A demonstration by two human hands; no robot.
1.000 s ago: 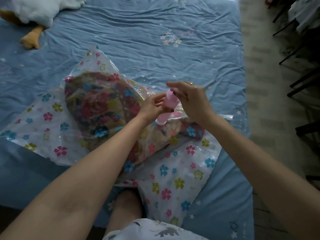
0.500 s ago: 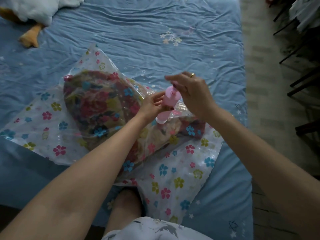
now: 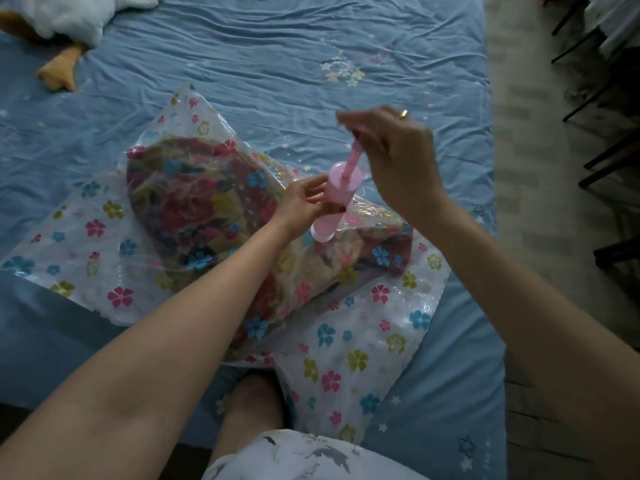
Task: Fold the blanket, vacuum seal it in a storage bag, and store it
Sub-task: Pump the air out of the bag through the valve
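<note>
— Far left?
— White plush duck [image 3: 69,15] with an orange foot, lying at the top corner of the blue bed sheet [image 3: 277,46].
— Next over?
— Clear storage bag [image 3: 346,358] printed with coloured flowers, spread flat on the sheet. Inside it, a folded floral blanket [image 3: 194,209], bulging under the plastic, filling the middle of the bag.
— And the hands?
— Left hand [image 3: 304,199] wrapped around the barrel of a pink hand pump [image 3: 337,199], fingers curled and pressed against it, red nails showing. Pump standing tilted, its white base touching the bag over the blanket's right part.
— Higher up, to the right?
— Right hand [image 3: 394,150] above the barrel, blurred; fingertips pinching the top of the thin pink plunger rod [image 3: 354,159], drawn out of the barrel. Gold ring [image 3: 402,114] on one finger.
— Far right?
— Pale floor [image 3: 526,168] beside the bed, dark chair legs [image 3: 609,157] along the edge.
</note>
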